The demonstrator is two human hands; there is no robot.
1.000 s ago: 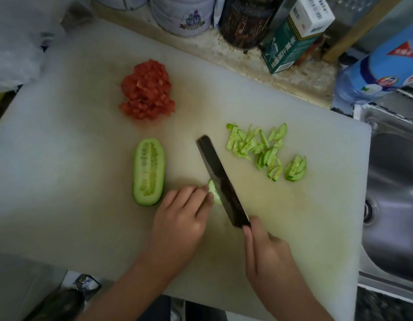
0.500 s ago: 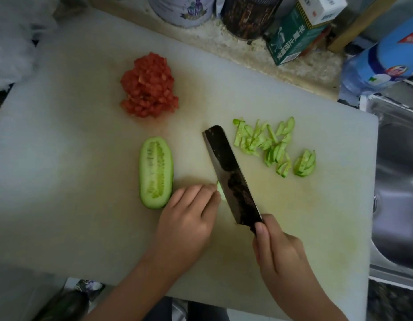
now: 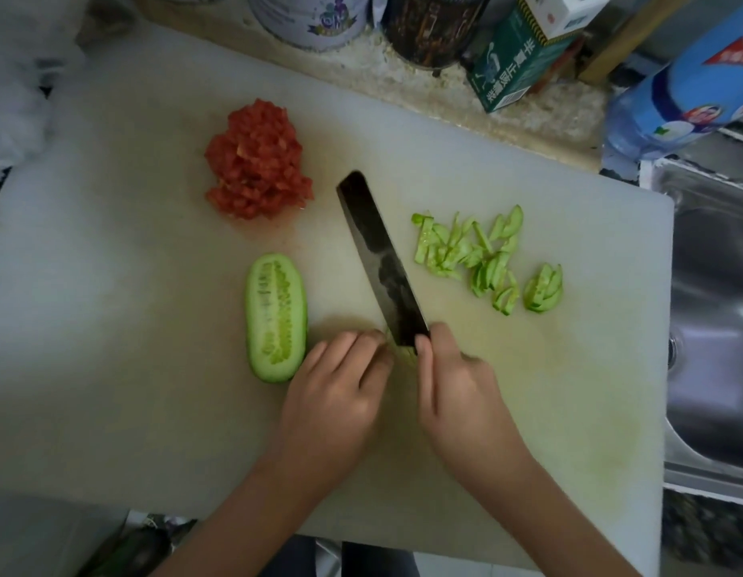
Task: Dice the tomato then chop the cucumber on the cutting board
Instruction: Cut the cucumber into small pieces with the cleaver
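Note:
A big white cutting board (image 3: pixel 111 326) fills the view. A heap of diced tomato (image 3: pixel 257 160) lies at its upper middle. A cucumber half (image 3: pixel 277 316), cut face up, lies left of my left hand (image 3: pixel 340 393). That hand's curled fingers hold down a small cucumber piece (image 3: pixel 397 351), mostly hidden between my hands. My right hand (image 3: pixel 457 389) grips the handle of a dark knife (image 3: pixel 380 260), forefinger along the blade's base; the blade sits right against my left fingertips. Cut cucumber strips (image 3: pixel 486 260) lie to the right of the blade.
Tins (image 3: pixel 311 18), a dark jar (image 3: pixel 432 27) and a green carton (image 3: pixel 524 52) stand along the counter behind the board. A blue-labelled bottle (image 3: pixel 686 85) lies at the upper right above a steel sink (image 3: pixel 715 326). A pale plastic bag (image 3: pixel 24 85) lies at the upper left.
My right hand and the knife have moved left and forward toward my left fingertips, closing the gap. My left hand stays on the small cucumber piece.

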